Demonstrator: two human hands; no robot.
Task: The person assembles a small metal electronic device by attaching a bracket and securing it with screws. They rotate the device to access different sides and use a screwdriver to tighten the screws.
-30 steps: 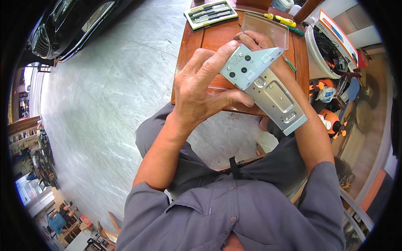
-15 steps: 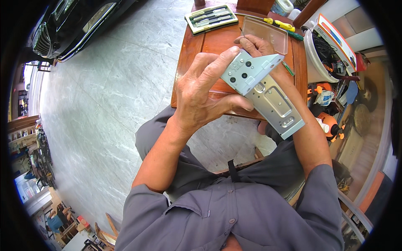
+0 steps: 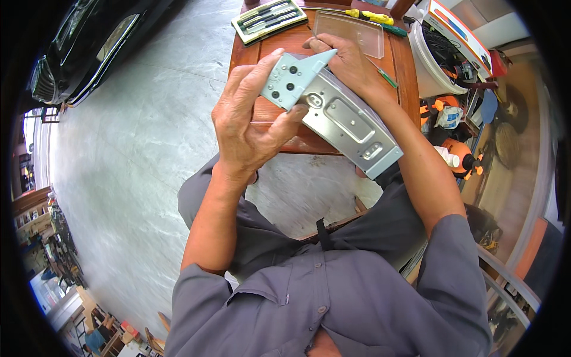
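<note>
Centrally, a metal housing (image 3: 352, 122) hangs at a slant above the near edge of a wooden table (image 3: 405, 89): a long silver body with a pale, angled end plate (image 3: 284, 74) bearing three black dots. It looks stiff and fairly light for its length, though smooth enough to slip and perhaps sharp along its folded edges. The end plate's opposite edges seem the surest hold; the long body sticks out to the right and would tend to tip.

The left hand (image 3: 244, 113) grips that plate, fingers along its upper-left edge, thumb at the lower corner. The right hand (image 3: 348, 59) is behind the housing with its fingers curled; they seem to pinch something thin, but it is too small to tell.

Beyond, on the table, lie a case of small screwdrivers (image 3: 275, 31), a clear plastic tray (image 3: 370, 41), a yellow-handled screwdriver (image 3: 370, 16) with a green-handled one (image 3: 394, 30) beside it, and a slim green tool (image 3: 388, 78) near the right forearm. A white bucket (image 3: 429, 71) of cables stands to the right.
</note>
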